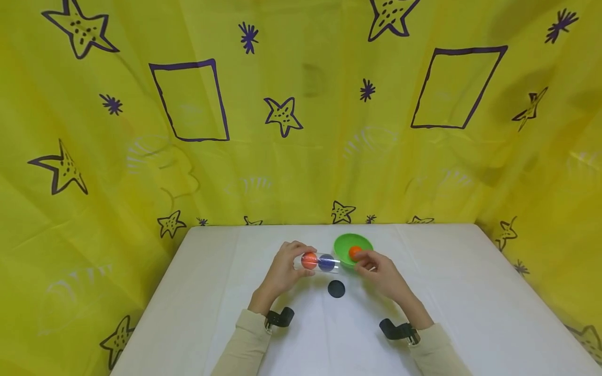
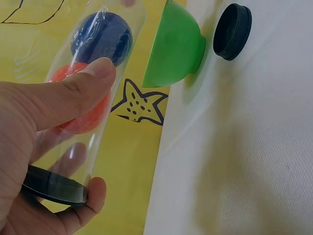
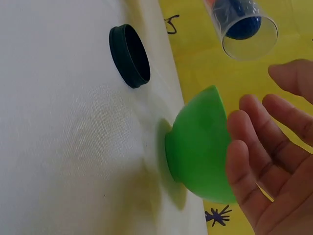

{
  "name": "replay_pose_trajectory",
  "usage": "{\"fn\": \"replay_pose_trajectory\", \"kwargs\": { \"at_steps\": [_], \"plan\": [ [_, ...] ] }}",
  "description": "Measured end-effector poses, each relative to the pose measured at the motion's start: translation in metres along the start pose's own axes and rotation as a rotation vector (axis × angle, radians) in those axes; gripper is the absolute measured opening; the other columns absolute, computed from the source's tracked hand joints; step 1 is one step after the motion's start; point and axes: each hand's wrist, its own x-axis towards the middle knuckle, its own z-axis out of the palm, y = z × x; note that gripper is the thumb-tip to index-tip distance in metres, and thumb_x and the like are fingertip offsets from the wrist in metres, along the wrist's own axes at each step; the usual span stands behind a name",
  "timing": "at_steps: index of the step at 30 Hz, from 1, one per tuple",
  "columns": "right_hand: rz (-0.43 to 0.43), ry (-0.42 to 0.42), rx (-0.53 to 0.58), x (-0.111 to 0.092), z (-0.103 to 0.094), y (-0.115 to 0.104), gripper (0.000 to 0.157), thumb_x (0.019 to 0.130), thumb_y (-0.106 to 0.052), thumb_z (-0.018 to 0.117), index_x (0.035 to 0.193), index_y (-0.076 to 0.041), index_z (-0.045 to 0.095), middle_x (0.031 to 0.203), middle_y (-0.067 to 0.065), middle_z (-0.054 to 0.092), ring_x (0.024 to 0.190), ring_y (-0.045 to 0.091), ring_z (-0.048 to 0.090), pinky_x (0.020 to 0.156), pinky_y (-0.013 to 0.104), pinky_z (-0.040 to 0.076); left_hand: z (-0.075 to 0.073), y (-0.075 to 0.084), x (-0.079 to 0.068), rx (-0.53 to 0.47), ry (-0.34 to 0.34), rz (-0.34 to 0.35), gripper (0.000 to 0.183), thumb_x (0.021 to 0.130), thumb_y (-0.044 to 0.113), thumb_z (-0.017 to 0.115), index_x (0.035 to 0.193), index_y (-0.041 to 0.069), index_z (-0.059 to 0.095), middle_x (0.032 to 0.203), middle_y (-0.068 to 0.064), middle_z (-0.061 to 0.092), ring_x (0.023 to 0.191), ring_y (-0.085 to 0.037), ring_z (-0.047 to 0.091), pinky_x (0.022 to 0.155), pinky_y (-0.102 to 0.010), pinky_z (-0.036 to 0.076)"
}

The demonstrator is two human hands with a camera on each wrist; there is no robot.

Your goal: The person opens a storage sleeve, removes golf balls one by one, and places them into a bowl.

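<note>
My left hand [image 1: 281, 269] grips a clear tube [image 2: 73, 164] lying roughly sideways above the table. Inside it sit a red-orange ball [image 1: 309, 260] and a dark blue ball [image 1: 326, 262], the blue one nearer the uncapped end. A black cap [image 2: 56, 186] closes the other end, by my left fingers. My right hand [image 1: 383, 274] is at the near right rim of a green bowl [image 1: 345, 241], its fingers loosely bent. In the right wrist view nothing shows between them. An orange ball [image 1: 355, 252] is in the bowl, just beyond my right fingertips.
A loose black cap [image 1: 336, 289] lies on the white table [image 1: 226, 292] in front of the bowl, between my hands. A yellow curtain [image 1: 310, 167] with drawn stars and frames hangs behind the table and along its sides. Both wrists wear black camera mounts [image 1: 282, 316].
</note>
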Motion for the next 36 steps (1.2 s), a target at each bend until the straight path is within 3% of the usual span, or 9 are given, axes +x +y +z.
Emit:
{"fn": "replay_pose_trajectory", "kwargs": {
  "at_steps": [4, 8, 13, 23, 36],
  "plan": [
    [-0.021, -0.105, 0.057, 0.001, 0.011, -0.001, 0.036, 0.09, -0.021, 0.068, 0.121, -0.005, 0.059, 0.097, 0.006, 0.066, 0.086, 0.015, 0.061, 0.073, 0.024, 0.053, 0.0, -0.001, 0.0, 0.014, 0.0, 0.005, 0.048, 0.072, 0.02, 0.084, 0.117, 0.028, 0.066, 0.115, 0.008, 0.062, 0.107, -0.012, 0.048, 0.092, -0.036, 0.046],
    [-0.038, -0.142, 0.1, 0.002, 0.017, 0.001, 0.043, 0.09, -0.023, 0.067, 0.127, -0.005, 0.054, 0.102, 0.01, 0.067, 0.086, 0.016, 0.063, 0.069, 0.028, 0.055, 0.0, 0.0, 0.0, 0.022, -0.003, 0.012, 0.048, 0.073, 0.021, 0.084, 0.117, 0.028, 0.066, 0.115, 0.009, 0.061, 0.107, -0.011, 0.047, 0.093, -0.034, 0.046],
    [-0.031, -0.149, 0.129, 0.002, 0.021, 0.0, 0.046, 0.09, -0.025, 0.067, 0.128, -0.004, 0.053, 0.106, 0.012, 0.067, 0.087, 0.016, 0.063, 0.069, 0.032, 0.056, 0.001, 0.001, 0.001, 0.033, 0.006, 0.03, 0.048, 0.073, 0.02, 0.084, 0.116, 0.027, 0.067, 0.113, 0.009, 0.061, 0.106, -0.011, 0.047, 0.091, -0.034, 0.046],
    [-0.016, -0.154, 0.117, 0.001, 0.025, -0.001, 0.046, 0.09, -0.024, 0.067, 0.129, -0.004, 0.052, 0.108, 0.011, 0.066, 0.09, 0.015, 0.062, 0.071, 0.025, 0.053, 0.002, 0.004, -0.001, 0.032, 0.006, 0.023, 0.048, 0.072, 0.018, 0.084, 0.116, 0.024, 0.067, 0.113, 0.008, 0.061, 0.106, -0.012, 0.047, 0.091, -0.035, 0.047],
    [0.012, -0.136, 0.112, 0.0, 0.022, 0.001, 0.049, 0.088, -0.033, 0.069, 0.127, -0.009, 0.054, 0.106, 0.009, 0.066, 0.087, 0.021, 0.059, 0.069, 0.031, 0.054, 0.0, 0.004, -0.001, 0.015, 0.009, 0.021, 0.045, 0.073, 0.016, 0.083, 0.115, 0.024, 0.068, 0.115, 0.005, 0.062, 0.107, -0.015, 0.047, 0.089, -0.034, 0.048]
  ]
}}
